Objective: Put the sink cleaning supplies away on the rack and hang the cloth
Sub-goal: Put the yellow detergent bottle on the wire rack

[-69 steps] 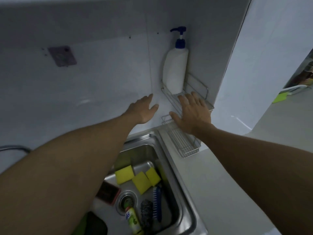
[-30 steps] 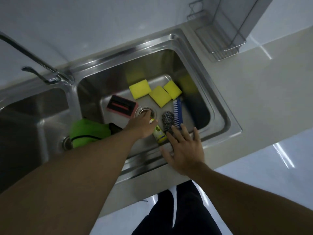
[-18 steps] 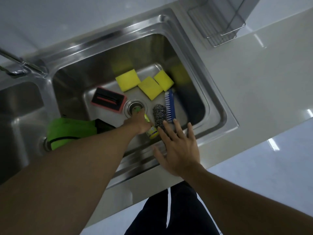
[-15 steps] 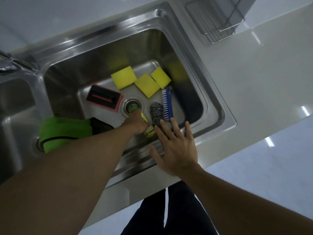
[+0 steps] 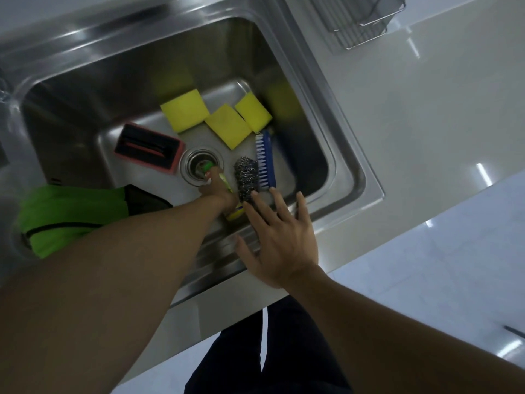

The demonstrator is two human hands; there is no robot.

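The left hand (image 5: pixel 218 191) reaches down into the steel sink (image 5: pixel 352 155) and its grip is wrapped around a small yellow-green bottle (image 5: pixel 227 184) lying on the basin floor, green cap over the drain (image 5: pixel 201 165) at about 11 o'clock from the knuckles, base poking out toward 5 o'clock; so the bottle's long axis runs roughly 11 to 5, in line with the forearm. The fingers appear closed on it, though the hand covers most of the bottle and a firm hold cannot be confirmed. The right hand (image 5: pixel 279 240) hovers flat and open over the near rim of the sink, holding nothing, fingertips pointing toward 12 o'clock and just short of the steel wool (image 5: pixel 246 177) and the blue brush (image 5: pixel 264 162), which lie side by side directly beyond it. The wire rack (image 5: pixel 366 27) sits on the surface well away at 1 o'clock from both hands, so the bottle must be lifted out and carried up and right across the basin; the right hand is the nearer one to the rack. Three yellow sponges (image 5: pixel 227 125) and a pink-edged scrubber (image 5: pixel 149 149) lie untouched at the far side of the basin, and the green cloth (image 5: pixel 68 214) is draped over the divider at 9 o'clock. Compared with half a second earlier, the left fingers have curled further over the bottle, while the right hand has barely shifted and everything else lies as it did.
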